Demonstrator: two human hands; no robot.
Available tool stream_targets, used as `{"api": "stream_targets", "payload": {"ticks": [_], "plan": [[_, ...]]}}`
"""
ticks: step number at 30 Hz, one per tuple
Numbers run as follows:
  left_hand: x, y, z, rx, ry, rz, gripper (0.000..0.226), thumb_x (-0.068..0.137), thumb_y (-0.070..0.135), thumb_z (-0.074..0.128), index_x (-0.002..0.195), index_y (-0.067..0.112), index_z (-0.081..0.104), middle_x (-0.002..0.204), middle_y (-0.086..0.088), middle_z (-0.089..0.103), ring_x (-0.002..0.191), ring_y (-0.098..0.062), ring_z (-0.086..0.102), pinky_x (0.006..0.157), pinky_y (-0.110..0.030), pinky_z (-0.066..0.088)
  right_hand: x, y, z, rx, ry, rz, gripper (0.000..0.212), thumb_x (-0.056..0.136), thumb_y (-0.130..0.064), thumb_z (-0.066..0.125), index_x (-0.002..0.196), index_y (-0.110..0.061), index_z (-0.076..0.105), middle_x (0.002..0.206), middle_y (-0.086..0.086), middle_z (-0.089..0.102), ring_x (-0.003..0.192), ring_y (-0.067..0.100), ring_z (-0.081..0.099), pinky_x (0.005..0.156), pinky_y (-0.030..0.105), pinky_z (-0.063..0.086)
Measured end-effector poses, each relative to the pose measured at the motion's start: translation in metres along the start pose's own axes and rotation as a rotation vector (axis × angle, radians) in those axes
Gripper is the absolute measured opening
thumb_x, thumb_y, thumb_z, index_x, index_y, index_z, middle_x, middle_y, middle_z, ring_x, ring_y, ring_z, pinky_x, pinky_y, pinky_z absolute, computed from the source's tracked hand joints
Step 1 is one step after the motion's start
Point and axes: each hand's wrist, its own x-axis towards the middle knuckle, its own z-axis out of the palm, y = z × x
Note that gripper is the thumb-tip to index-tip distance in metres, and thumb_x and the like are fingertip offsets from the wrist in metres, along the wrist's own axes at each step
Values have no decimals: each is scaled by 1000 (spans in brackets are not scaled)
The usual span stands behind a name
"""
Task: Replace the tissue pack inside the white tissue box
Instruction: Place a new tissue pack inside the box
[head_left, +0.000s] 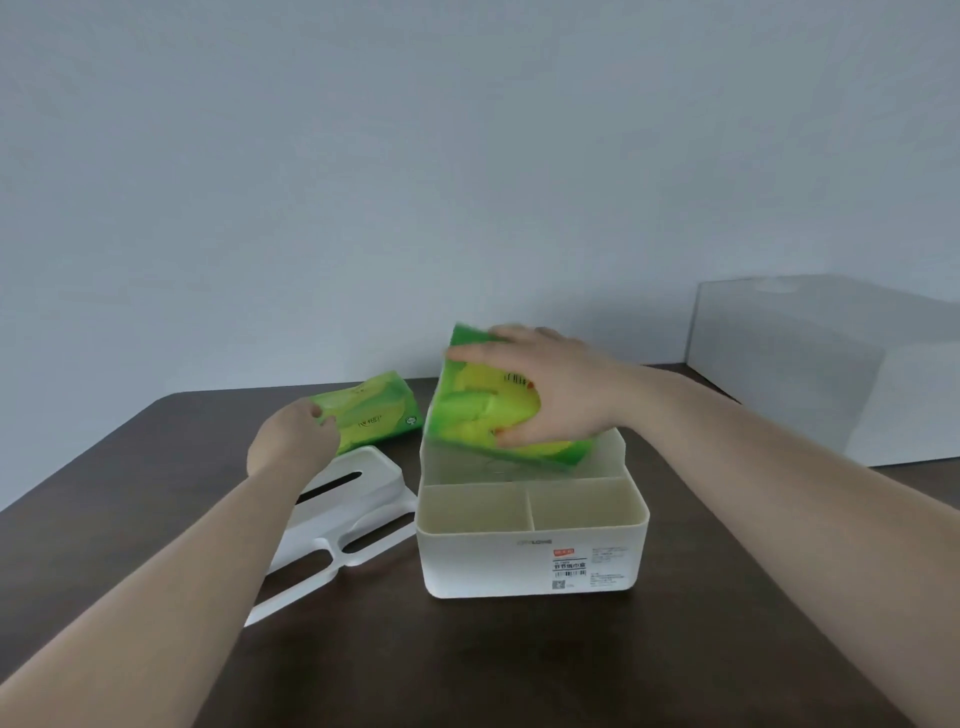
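The white tissue box (530, 561) stands open on the dark table, lid off, with two small empty front compartments and a larger rear one. My right hand (561, 389) grips a green and yellow tissue pack (467, 405), tilted, its lower edge over the rear compartment. A second green tissue pack (379, 413) lies on the table behind and left of the box. My left hand (291, 441) touches its near end with fingers curled on it. The white lid (353, 499), with a slot in its top, lies left of the box.
A large translucent white bin (831, 364) stands at the back right on the dark brown table (467, 665). A plain pale wall rises behind the table's far edge.
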Motion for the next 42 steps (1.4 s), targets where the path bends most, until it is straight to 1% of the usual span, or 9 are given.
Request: {"api": "stream_targets", "payload": {"ticks": [5,16,21,24,27,33,37,39,42], "plan": [[-4,1,-5,20,26,42,41,93,30,43,129,16,56,121,-8,65,113,-31,59,87,-39,47,5,7,29,12,-363,12,63,87,-41,57,143,-49,30,153,-14,35,140,17,33,112,39,32],[-40,46,-24,21,51,193,29,92,26,43,111,16,63,109,-6,67,93,-27,56,74,-32,44,-25,11,13,224,42,52,50,92,-48,52,137,-27,50,144,-9,50,133,12,44,109,31,33],[-61,32,-40,123,-55,3,26,80,11,47,101,10,62,91,-7,63,84,-28,57,66,-31,43,-52,20,8,378,306,182,27,93,-33,54,109,-21,71,112,-4,71,107,15,62,98,37,47],[-82,0,-47,248,-183,-170,39,77,16,47,114,7,57,108,-12,63,101,-32,60,82,-34,49,-63,22,15,379,319,238,24,93,-31,52,103,-21,73,105,-3,73,99,18,64,92,38,50],[-101,-22,-45,234,-189,-344,54,87,16,40,138,0,34,136,-20,44,126,-34,42,105,-37,34,-66,18,20,397,321,264,25,93,-28,52,102,-17,72,105,0,73,99,21,64,91,38,50],[-120,-36,-56,99,-109,-453,61,80,20,47,136,6,29,132,-17,32,124,-34,30,102,-39,31,-65,5,23,449,323,267,25,94,-24,52,105,-13,72,108,2,72,94,18,61,79,28,42],[-126,-52,-63,278,-159,-389,68,76,21,51,138,7,24,130,-17,33,123,-34,36,103,-39,34,-66,-3,19,467,352,262,24,93,-22,52,103,-12,72,108,2,72,102,19,62,86,29,45],[-126,-62,-63,291,-222,-398,55,79,19,49,130,2,36,119,-16,46,110,-33,52,94,-37,46,-68,-5,16,478,359,262,24,93,-22,53,103,-12,72,109,1,72,104,19,63,90,30,46],[-132,-68,-67,311,-270,-323,11,81,7,44,80,3,54,70,-8,57,64,-23,57,66,-29,47,-72,-5,14,472,352,264,26,93,-21,51,104,-11,72,109,1,72,102,19,63,89,30,47]]}}
